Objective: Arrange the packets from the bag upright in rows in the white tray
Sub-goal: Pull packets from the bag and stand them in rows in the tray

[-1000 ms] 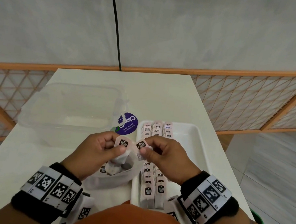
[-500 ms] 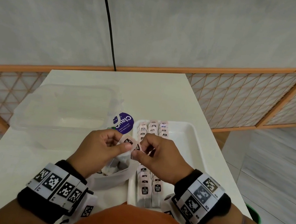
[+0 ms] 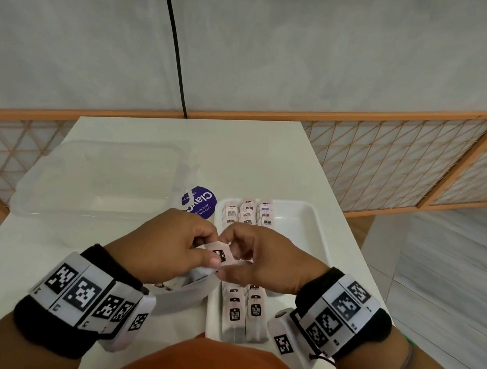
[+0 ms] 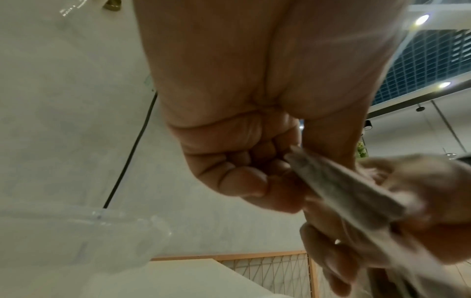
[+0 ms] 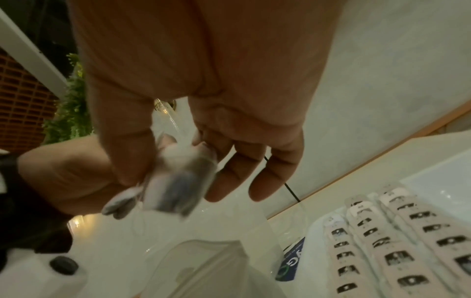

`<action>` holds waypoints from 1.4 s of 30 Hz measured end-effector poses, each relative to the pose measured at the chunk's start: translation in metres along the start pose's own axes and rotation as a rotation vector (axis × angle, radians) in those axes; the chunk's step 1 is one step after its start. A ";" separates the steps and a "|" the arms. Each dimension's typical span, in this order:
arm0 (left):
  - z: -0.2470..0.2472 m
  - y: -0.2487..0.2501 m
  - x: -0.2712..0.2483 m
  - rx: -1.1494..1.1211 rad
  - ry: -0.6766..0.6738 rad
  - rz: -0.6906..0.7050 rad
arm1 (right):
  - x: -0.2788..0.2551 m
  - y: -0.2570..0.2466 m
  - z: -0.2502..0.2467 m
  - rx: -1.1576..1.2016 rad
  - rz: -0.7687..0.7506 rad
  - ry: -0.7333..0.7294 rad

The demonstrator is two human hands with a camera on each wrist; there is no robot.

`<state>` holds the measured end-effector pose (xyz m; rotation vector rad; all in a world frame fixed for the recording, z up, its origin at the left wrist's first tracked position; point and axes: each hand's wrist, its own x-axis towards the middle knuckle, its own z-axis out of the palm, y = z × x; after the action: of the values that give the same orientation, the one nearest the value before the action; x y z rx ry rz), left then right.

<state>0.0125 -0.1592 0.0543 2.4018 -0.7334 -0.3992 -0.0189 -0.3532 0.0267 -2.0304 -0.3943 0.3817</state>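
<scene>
Both hands meet just above the bag [image 3: 178, 292] and the left edge of the white tray [image 3: 318, 240]: the left hand [image 3: 166, 245] has its thumb and curled fingers pinched on a small packet [image 3: 220, 254], and the right hand [image 3: 260, 261] pinches it too with thumb and first finger, while its other fingers [image 5: 270, 177] hang loose. The packet looks light, thin and soft, so it may bend or slip. I think it is best held gently by its flat sides near the top, then stood up next to the rows [image 3: 242, 311] in the tray.
</scene>
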 end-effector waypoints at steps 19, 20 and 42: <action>0.027 -0.025 -0.007 -0.196 0.247 -0.155 | -0.023 0.097 -0.007 -0.236 0.740 0.171; 0.028 -0.025 -0.007 -0.201 0.247 -0.158 | -0.022 0.098 -0.006 -0.216 0.748 0.156; 0.030 -0.027 -0.010 -0.221 0.187 -0.178 | -0.017 0.091 -0.002 -0.224 0.780 0.176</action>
<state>0.0029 -0.1488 0.0150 2.2625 -0.3730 -0.3037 -0.0229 -0.4039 -0.0510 -2.3584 0.5105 0.6392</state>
